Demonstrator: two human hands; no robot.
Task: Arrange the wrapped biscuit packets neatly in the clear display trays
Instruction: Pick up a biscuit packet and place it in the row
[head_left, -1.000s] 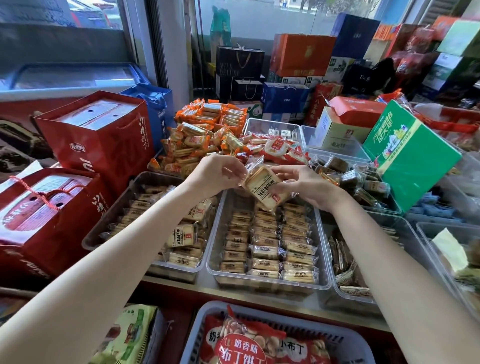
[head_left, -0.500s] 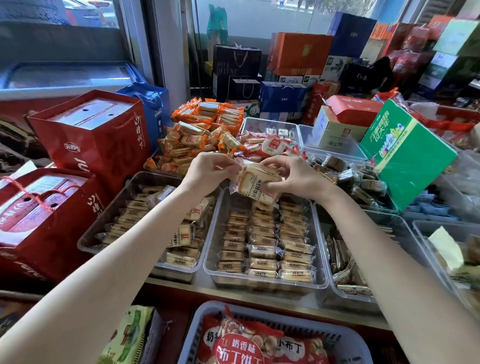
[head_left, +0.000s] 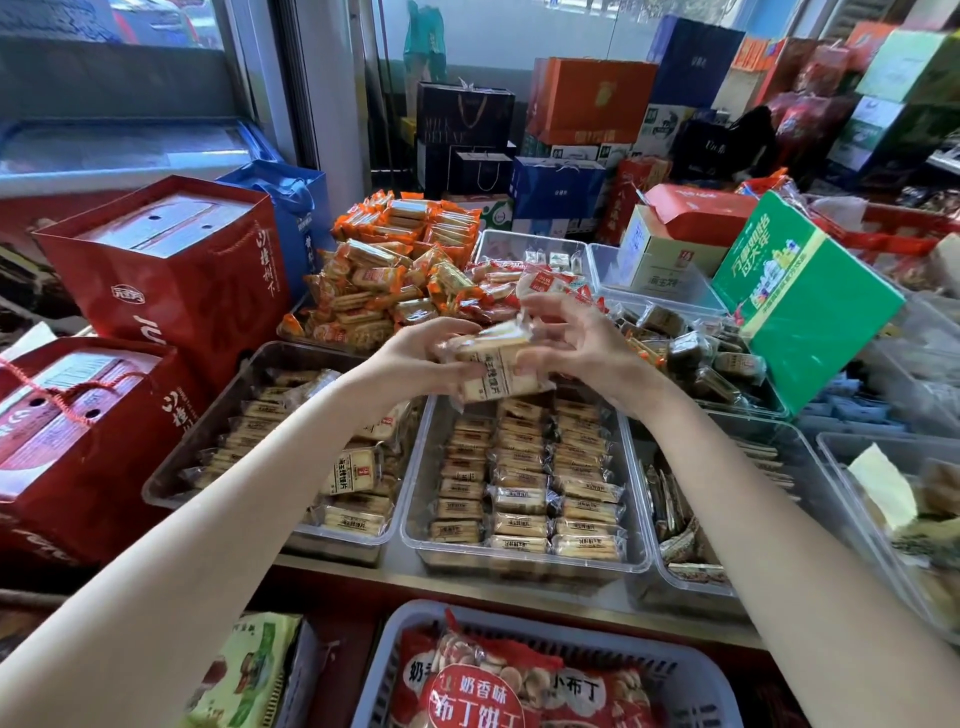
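A small stack of wrapped biscuit packets (head_left: 493, 364) is held above the far end of the middle clear tray (head_left: 519, 564), gripped from one side by the left hand (head_left: 423, 358) and from the other by the right hand (head_left: 576, 345), fingers curled round it. The two-sided grip seems meant to square the packets before they are lowered (the tray's rows already lie in three tidy columns). The left tray (head_left: 343, 538) on the bench is packed more loosely.
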